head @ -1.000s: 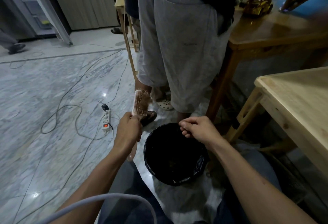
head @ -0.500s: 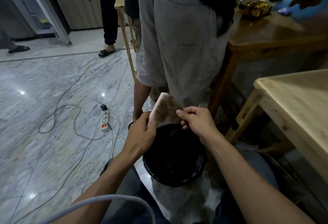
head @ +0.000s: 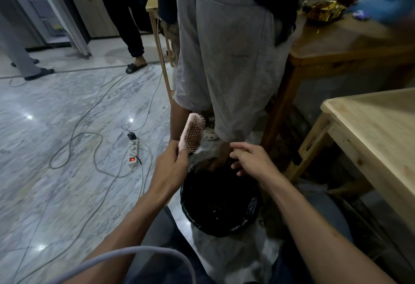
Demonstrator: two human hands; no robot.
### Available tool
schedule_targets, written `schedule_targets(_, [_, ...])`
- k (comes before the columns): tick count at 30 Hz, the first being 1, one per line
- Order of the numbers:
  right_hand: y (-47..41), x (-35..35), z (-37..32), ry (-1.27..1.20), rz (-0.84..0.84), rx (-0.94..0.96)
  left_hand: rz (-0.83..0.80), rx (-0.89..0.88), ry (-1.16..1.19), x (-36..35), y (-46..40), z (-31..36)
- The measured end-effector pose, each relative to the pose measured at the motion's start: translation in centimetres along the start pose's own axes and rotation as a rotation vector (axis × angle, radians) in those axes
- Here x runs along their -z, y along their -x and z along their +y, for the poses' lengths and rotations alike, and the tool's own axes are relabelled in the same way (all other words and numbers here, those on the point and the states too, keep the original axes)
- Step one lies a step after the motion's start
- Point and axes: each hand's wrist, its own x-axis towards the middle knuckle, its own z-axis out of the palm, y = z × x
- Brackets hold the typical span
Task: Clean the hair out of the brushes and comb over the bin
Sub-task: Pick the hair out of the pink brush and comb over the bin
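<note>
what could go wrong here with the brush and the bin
The pink brush in the left hand sits beyond the bin rim's far left edge, so pulled hair may fall on the floor. The right hand is open with fingers spread, so it could get pricked on the bristles. A bystander's leg stands close behind the brush and could be bumped.

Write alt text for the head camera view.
A person's left hand holds a pink hairbrush upright beside a black-lined bin, while the open right hand hovers over the bin. Another person stands just beyond, on a marble floor.
</note>
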Motion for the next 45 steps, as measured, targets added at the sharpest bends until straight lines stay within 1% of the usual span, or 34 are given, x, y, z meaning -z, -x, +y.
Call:
schedule_targets(2, [0.2, -0.1, -0.3, -0.047, -0.043, 0.051, -0.023, -0.046, -0.033, -0.2, 0.1, 0.4])
schedule_targets(5, [0.6, -0.4, -0.7, -0.069, -0.165, 0.134, -0.038, -0.063, -0.06, -0.6, 0.0, 0.8])
schedule_targets(9, [0.4, -1.0, -0.4, -0.012, -0.352, 0.189, -0.117, -0.065, -0.035, -0.6, 0.0, 1.6])
schedule_targets(11, [0.4, -1.4, -0.3, -0.018, -0.357, 0.213, -0.143, -0.06, -0.017, -0.5, -0.2, 2.1])
schedule_targets(15, [0.1, -1.4, 0.1, -0.113, -0.217, 0.23, -0.139, -0.038, 0.065, 0.3, -0.3, 2.4])
schedule_targets(17, [0.2, -0.9, 0.1, -0.107, -0.146, 0.246, -0.055, 0.036, 0.115, 0.5, -0.4, 2.3])
schedule_targets(18, [0.3, -0.5, 0.2, -0.086, -0.11, 0.261, 0.014, 0.114, 0.185, 0.5, -0.7, 2.0])
schedule_targets(20, [0.4, 0.2, 0.3, -0.062, -0.042, 0.28, 0.086, 0.363, 0.458, 0.8, -1.5, 1.7])
schedule_targets(21, [0.4, 0.5, 0.5, -0.065, -0.006, 0.278, 0.069, 0.478, 0.586, 1.1, -1.8, 1.6])
schedule_targets(22, [0.3, 0.7, 0.8, -0.066, 0.03, 0.267, 0.029, 0.552, 0.658, 1.3, -2.0, 1.6])
schedule_targets(24, [-0.1, 1.0, 1.5, -0.036, 0.096, 0.227, -0.052, 0.584, 0.672, 1.5, -1.7, 1.6])
schedule_targets(26, [-0.7, 0.9, 2.2, -0.001, 0.167, 0.174, -0.087, 0.573, 0.69, 1.5, -1.2, 1.7])
schedule_targets(28, [-1.0, 0.8, 2.7, -0.04, 0.271, 0.077, -0.07, 0.57, 0.746, 1.6, -1.2, 1.7])
schedule_targets(31, [-1.2, 1.5, 3.4, -0.133, 0.423, -0.077, 0.026, 0.569, 0.855, 2.5, -2.0, 1.6])
schedule_targets(32, [-1.3, 1.7, 3.7, -0.135, 0.44, -0.102, 0.053, 0.558, 0.847, 2.8, -2.2, 1.5])
schedule_targets(33, [-1.3, 1.7, 3.9, -0.12, 0.415, -0.112, 0.068, 0.54, 0.804, 2.9, -2.3, 1.5])
schedule_targets(36, [-1.2, 0.8, 4.1, -0.119, 0.182, -0.089, 0.06, 0.503, 0.647, 2.6, -1.7, 1.8])
schedule_targets(38, [-1.1, 0.2, 3.3, -0.107, 0.033, -0.062, 0.01, 0.482, 0.592, 2.1, -1.3, 2.0])
schedule_targets(40, [-0.9, -0.1, 2.4, -0.002, -0.081, -0.042, -0.047, 0.431, 0.506, 1.7, -1.1, 2.1])
schedule_targets(41, [-0.7, 0.0, 1.9, 0.059, -0.105, -0.036, -0.062, 0.382, 0.425, 1.5, -0.9, 2.1])
schedule_targets(42, [-0.4, 0.1, 1.4, 0.122, -0.095, -0.02, -0.071, 0.322, 0.342, 1.4, -0.7, 2.1])
schedule_targets(44, [0.0, 0.4, 0.5, 0.289, 0.015, 0.073, -0.082, 0.241, 0.243, 1.0, -0.4, 2.1])
schedule_targets(45, [0.0, 0.6, 0.2, 0.424, 0.08, 0.122, -0.097, 0.232, 0.225, 0.9, -0.3, 2.2])
